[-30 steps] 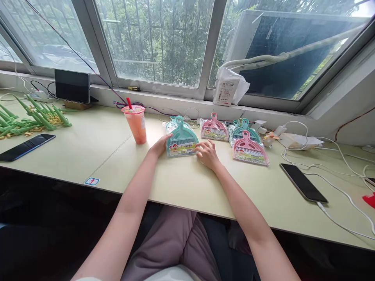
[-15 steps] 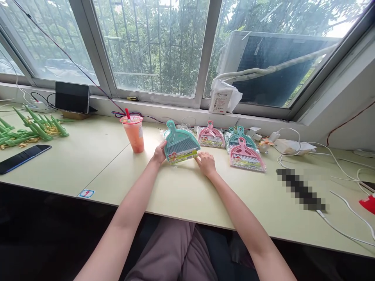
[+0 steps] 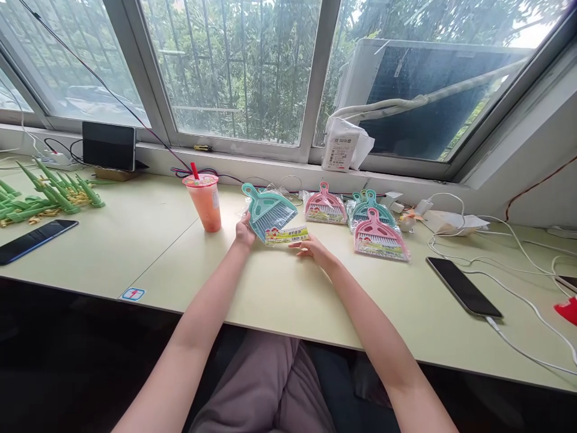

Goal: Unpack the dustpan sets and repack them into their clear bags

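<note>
A teal dustpan-and-brush set (image 3: pixel 273 213) in clear wrap is held up over the table, its handle tilted to the upper left. My left hand (image 3: pixel 244 231) grips its left edge. At the lower right corner, by the printed label, is my right hand (image 3: pixel 313 248), its fingers spread at the label's edge. To the right lie a pink set (image 3: pixel 325 205), another teal set (image 3: pixel 373 207) and, in front of that one, a second pink set (image 3: pixel 379 237), all wrapped.
A cup of pink drink (image 3: pixel 205 203) stands left of my hands. Farther left are green plastic pieces (image 3: pixel 58 189), a phone (image 3: pixel 38 240) and a tablet (image 3: pixel 109 146). On the right, a black phone (image 3: pixel 464 287) lies among white cables.
The held teal set has turned, its handle swinging left. My right hand's fingers have spread at the label. The black phone on the right, pixelated before, now shows plainly.
</note>
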A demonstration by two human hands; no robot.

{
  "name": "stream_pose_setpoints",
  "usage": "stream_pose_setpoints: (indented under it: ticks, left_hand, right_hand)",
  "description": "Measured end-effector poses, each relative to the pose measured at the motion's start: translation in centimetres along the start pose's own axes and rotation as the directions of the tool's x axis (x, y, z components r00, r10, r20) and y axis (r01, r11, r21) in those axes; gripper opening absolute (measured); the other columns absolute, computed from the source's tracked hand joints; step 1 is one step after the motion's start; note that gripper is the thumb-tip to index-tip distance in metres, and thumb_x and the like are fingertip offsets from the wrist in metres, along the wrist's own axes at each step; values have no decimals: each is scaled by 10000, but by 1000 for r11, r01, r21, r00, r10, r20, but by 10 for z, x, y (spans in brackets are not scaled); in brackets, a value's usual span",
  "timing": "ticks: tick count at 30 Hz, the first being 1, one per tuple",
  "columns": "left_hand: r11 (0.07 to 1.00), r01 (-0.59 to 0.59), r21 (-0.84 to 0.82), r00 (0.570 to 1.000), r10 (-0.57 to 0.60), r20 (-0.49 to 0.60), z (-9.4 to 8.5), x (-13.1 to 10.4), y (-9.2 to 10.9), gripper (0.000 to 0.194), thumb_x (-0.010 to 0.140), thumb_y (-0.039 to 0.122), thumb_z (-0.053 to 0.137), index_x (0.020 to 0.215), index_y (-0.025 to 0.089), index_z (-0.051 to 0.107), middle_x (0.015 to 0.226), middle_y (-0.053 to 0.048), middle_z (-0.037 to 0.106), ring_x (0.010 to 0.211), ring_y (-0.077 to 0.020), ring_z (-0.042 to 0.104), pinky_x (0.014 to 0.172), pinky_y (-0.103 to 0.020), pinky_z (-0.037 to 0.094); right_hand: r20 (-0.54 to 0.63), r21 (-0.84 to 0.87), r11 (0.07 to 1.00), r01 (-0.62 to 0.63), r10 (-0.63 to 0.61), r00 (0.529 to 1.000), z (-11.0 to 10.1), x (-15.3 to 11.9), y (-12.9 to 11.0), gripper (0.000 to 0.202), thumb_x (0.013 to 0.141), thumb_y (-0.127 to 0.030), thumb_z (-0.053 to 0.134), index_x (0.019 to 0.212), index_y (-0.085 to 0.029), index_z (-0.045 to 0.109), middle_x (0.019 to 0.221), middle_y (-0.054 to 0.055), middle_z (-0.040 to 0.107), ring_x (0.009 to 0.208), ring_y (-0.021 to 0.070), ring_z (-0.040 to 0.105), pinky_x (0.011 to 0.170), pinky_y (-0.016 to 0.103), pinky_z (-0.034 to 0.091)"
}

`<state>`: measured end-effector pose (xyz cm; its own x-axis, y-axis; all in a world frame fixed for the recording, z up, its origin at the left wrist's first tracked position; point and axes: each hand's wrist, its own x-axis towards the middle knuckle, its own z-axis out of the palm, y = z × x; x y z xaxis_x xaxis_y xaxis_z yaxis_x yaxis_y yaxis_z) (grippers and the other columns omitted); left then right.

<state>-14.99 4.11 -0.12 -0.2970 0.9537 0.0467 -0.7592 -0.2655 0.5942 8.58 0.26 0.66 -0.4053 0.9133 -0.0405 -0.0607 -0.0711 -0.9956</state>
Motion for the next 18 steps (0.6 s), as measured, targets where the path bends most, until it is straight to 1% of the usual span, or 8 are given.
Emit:
stream_pose_setpoints:
  ticks: [2, 4, 8, 11, 13, 14, 16, 18]
  left_hand:
    - [1000, -5, -4, 1000, 4, -20, -1, 1, 1, 342, 930, 309, 560, 1251, 212, 621, 1032, -81, 743, 948, -229, 701, 912, -371, 538]
    - [1000, -4, -6, 999, 4, -33, -1, 1, 1, 336, 934, 323, 553, 1241, 208, 628, 1021, -81, 745, 943, -229, 703, 911, -373, 538]
    - [1000, -18, -6, 999, 18, -38, 0, 1, 2, 345, 951, 334, 514, 1234, 179, 637, 1037, -91, 741, 963, -228, 701, 932, -374, 529]
    - [1000, -22, -7, 999, 22, -38, 1, 0, 4, 352, 963, 310, 481, 1241, 156, 633, 1034, -99, 739, 954, -221, 701, 944, -377, 522]
    - [1000, -13, -1, 999, 13, -37, 3, -1, 4, 345, 969, 273, 459, 1244, 152, 629, 1020, -95, 741, 936, -214, 702, 953, -381, 517]
    - [1000, -8, 5, 999, 8, -32, 5, -2, 2, 341, 973, 255, 449, 1245, 154, 627, 1016, -92, 742, 934, -210, 701, 959, -381, 514]
    - [1000, 4, 19, 1000, -4, -15, 10, -6, -2, 335, 980, 242, 437, 1247, 163, 623, 1014, -84, 742, 950, -208, 699, 972, -381, 509]
    - [999, 27, 39, 1000, -27, 13, 17, -11, -8, 329, 985, 263, 446, 1252, 175, 616, 1023, -76, 741, 989, -216, 693, 984, -390, 506]
  right_hand:
    - [-100, -24, 998, 59, -61, 993, -2, 3, 0, 349, 689, -220, 646, 1035, -212, 607, 1115, 62, 704, 886, 181, 705, 563, 208, 518]
    - [-277, -74, 994, 76, -93, 956, -8, 9, 0, 255, 760, -255, 612, 1009, -204, 600, 996, 46, 712, 767, 143, 687, 532, 192, 474]
    - [-458, -382, 921, -80, -114, 882, -36, 13, -5, 139, 839, -231, 540, 941, -188, 626, 823, 38, 684, 625, 137, 617, 538, 234, 428]
    - [-490, -759, 610, -228, -304, 817, -52, 4, -9, 156, 807, -173, 615, 955, -174, 663, 958, 123, 694, 890, 242, 638, 743, 336, 465]
    - [-436, -876, 424, -229, -494, 752, -49, -3, -11, 270, 792, -140, 639, 1061, -162, 654, 1181, 189, 642, 1123, 312, 566, 881, 407, 432]
    - [-403, -900, 388, -199, -564, 721, -43, -5, -11, 299, 803, -146, 634, 1102, -161, 644, 1260, 200, 605, 1188, 325, 527, 917, 425, 415]
    - [-375, -888, 450, -90, -599, 708, -28, -5, -11, 238, 858, -210, 595, 1085, -171, 651, 1258, 179, 618, 1168, 301, 545, 908, 405, 428]
    - [-402, -748, 664, 13, -468, 787, -12, -1, -8, 207, 913, -319, 531, 954, -175, 673, 1032, 129, 707, 921, 231, 639, 781, 334, 473]
